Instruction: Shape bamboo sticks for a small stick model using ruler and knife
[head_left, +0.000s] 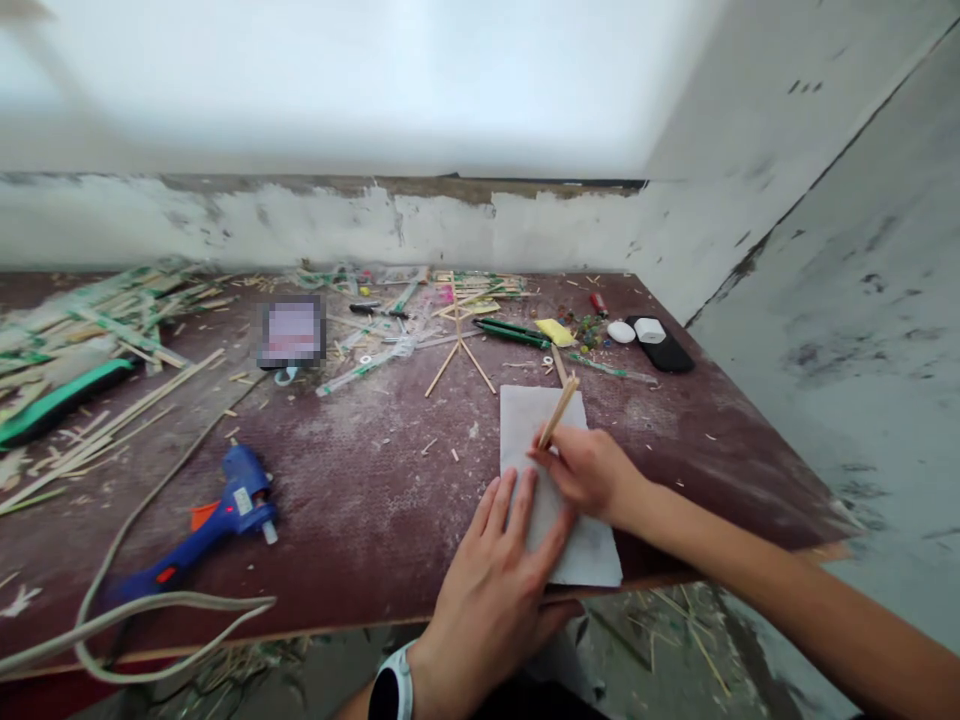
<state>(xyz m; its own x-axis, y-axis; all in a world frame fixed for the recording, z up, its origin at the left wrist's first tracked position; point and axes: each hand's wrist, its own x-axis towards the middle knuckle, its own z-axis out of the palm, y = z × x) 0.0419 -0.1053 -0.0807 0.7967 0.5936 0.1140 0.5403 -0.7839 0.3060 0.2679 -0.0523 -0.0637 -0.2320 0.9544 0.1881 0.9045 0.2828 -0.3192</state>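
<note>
My right hand (596, 475) is closed around a few thin wooden sticks (559, 410), which slant upward from the fingers over a white sheet of paper (519, 415). Their lower ends are hidden by the fingers. My left hand (495, 565) lies flat on the paper with fingers stretched out, its thumb side at the table's front edge. Beyond the paper, a small frame of thin sticks (459, 342) stands on splayed legs. To the left rests a blue hot glue gun (244, 492), with an orange trigger.
Bundles of sticks (97, 320) and a green-and-black cutter (71, 400) are at left. A glue gun cable (142, 505) loops along the front. Green pliers (514, 332), a yellow packet (555, 332), beads and a black phone (667, 350) lie toward the back right, near the wall (847, 300).
</note>
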